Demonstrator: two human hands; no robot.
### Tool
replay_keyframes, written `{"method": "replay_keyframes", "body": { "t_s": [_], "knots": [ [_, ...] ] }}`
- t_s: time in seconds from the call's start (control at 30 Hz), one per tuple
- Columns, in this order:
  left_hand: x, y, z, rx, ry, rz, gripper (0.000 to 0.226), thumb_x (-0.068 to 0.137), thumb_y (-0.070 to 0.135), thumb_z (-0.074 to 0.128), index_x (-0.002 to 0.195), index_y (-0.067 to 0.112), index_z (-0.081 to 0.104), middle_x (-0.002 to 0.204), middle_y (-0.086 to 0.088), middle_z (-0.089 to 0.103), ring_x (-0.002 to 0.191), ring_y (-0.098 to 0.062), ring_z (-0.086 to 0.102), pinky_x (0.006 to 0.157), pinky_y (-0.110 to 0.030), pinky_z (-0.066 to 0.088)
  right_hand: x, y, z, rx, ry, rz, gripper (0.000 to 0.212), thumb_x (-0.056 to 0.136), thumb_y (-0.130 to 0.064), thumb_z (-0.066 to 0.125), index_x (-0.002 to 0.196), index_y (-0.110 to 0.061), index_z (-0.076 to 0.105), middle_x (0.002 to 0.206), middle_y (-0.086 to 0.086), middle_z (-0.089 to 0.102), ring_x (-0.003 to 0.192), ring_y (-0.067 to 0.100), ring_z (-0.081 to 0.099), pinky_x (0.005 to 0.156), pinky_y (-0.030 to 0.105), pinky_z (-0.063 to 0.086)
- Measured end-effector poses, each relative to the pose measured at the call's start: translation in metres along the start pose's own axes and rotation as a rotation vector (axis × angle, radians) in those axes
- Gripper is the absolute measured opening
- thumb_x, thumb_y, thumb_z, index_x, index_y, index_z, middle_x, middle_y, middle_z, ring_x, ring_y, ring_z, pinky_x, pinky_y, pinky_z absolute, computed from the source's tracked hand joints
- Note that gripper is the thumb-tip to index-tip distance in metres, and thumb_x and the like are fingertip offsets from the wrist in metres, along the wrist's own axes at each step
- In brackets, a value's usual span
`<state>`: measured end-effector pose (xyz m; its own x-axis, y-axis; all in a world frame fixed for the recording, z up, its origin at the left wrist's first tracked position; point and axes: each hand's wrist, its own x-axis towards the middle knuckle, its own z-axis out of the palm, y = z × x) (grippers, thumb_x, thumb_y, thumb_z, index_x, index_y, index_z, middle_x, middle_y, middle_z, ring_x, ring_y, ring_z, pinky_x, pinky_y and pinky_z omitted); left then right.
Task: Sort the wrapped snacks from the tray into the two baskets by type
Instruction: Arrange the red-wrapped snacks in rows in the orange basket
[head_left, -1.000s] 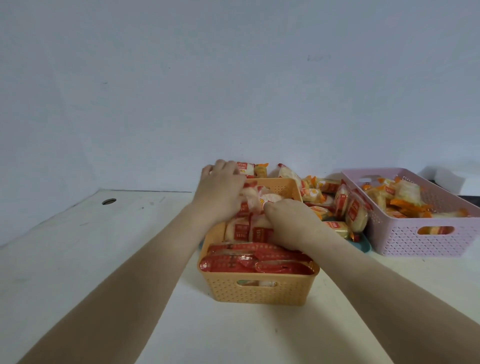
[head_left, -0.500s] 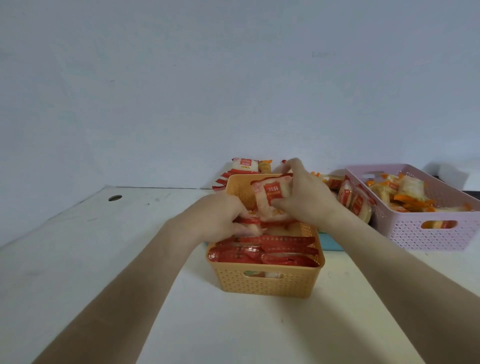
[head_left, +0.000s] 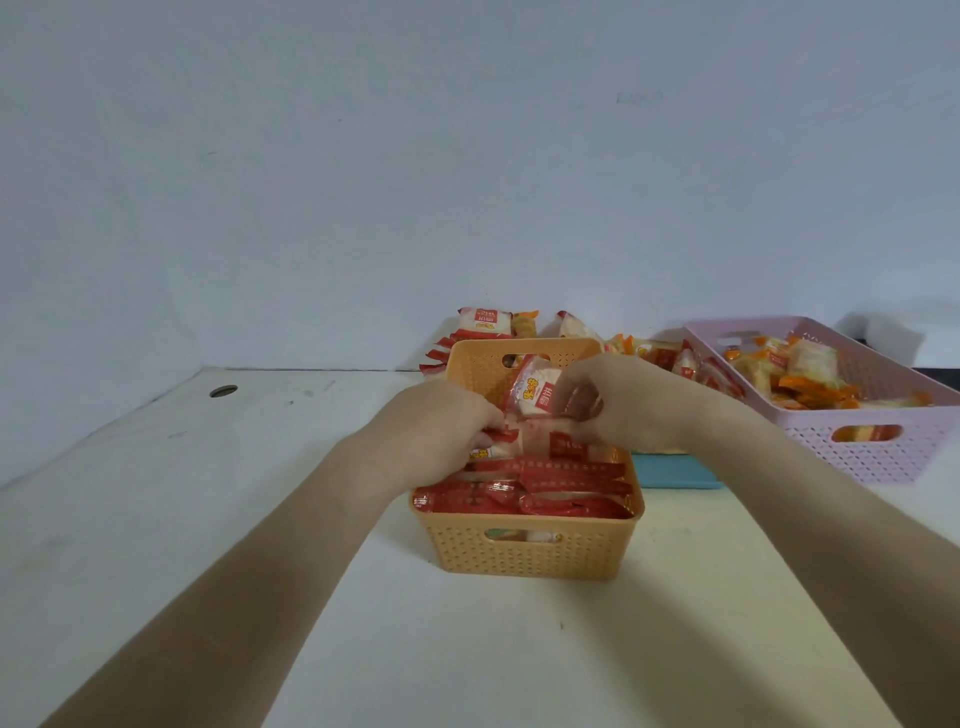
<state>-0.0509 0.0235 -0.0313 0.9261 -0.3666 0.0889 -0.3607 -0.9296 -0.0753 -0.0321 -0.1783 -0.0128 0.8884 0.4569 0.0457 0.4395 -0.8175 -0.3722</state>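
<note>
Fingers (head_left: 587, 382) of the right hand (head_left: 644, 410): curled, pinching a white-and-red snack pack (head_left: 535, 396) and holding it upright over the middle of the orange basket (head_left: 530, 558).
Fingers (head_left: 480, 418) of the left hand (head_left: 431, 441): bent down onto the packs inside that basket, just left of the held one; whether they grip one cannot be told.
Orange basket: centre of the frame on the worktop (head_left: 208, 519), with red-wrapped packs (head_left: 550, 488) stacked along its near side.
Tray (head_left: 675, 470): teal, behind and to the right of the orange basket, heaped with mixed snacks (head_left: 483, 321).
Pink basket (head_left: 883, 457): right edge of the frame, holding orange-wrapped packs (head_left: 802, 376).
</note>
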Motion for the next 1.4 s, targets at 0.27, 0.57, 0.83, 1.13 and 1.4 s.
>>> {"method": "replay_keyframes", "body": {
  "t_s": [0.27,0.57,0.83,1.13,1.4],
  "knots": [
    [0.004,0.003,-0.005,-0.086,-0.093,0.031,0.015,0.098,0.032,0.049,0.099,0.03,0.064,0.088,0.011,0.064,0.085,-0.012,0.058,0.076,-0.031,0.048,-0.004,-0.022,0.001,-0.303,-0.19,-0.048,0.036,0.095,-0.012,0.046,0.124,-0.026,0.063,0.121,-0.005,0.06,0.102,0.015,0.053,0.082,0.025,0.045],
    [0.01,0.005,-0.01,-0.121,-0.225,0.026,0.035,0.1,0.039,0.045,0.073,0.022,0.058,0.07,0.005,0.058,0.067,-0.014,0.055,0.061,-0.028,0.04,0.007,-0.019,0.006,-0.351,-0.34,-0.022,0.03,0.098,-0.027,0.043,0.108,-0.018,0.07,0.092,-0.005,0.066,0.087,0.014,0.061,0.077,0.025,0.05],
    [0.03,-0.005,-0.018,-0.147,-0.026,-0.034,0.02,0.095,0.024,0.054,0.097,0.025,0.073,0.092,0.013,0.068,0.086,-0.008,0.061,0.078,-0.027,0.05,0.031,-0.001,-0.005,-0.201,0.103,-0.054,0.031,0.093,-0.035,0.054,0.123,-0.028,0.06,0.122,-0.002,0.062,0.105,0.015,0.056,0.089,0.034,0.049],
    [0.071,0.0,0.002,0.3,-0.364,-0.034,0.031,0.088,0.046,0.061,0.105,0.021,0.06,0.091,0.006,0.06,0.099,-0.02,0.056,0.1,-0.041,0.035,0.066,-0.002,0.02,-0.733,0.01,-0.292,0.048,0.096,-0.03,0.045,0.142,-0.03,0.035,0.147,-0.005,0.039,0.133,0.026,0.031,0.101,0.056,0.034],
    [0.075,-0.003,0.017,0.415,-0.293,-0.058,0.036,0.09,0.032,0.062,0.123,0.02,0.058,0.127,-0.005,0.053,0.124,-0.027,0.041,0.111,-0.048,0.021,0.081,-0.002,0.026,-0.901,0.063,-0.341,0.045,0.093,-0.028,0.049,0.137,-0.021,0.042,0.14,0.004,0.044,0.131,0.027,0.033,0.103,0.047,0.032]
  ]
}}
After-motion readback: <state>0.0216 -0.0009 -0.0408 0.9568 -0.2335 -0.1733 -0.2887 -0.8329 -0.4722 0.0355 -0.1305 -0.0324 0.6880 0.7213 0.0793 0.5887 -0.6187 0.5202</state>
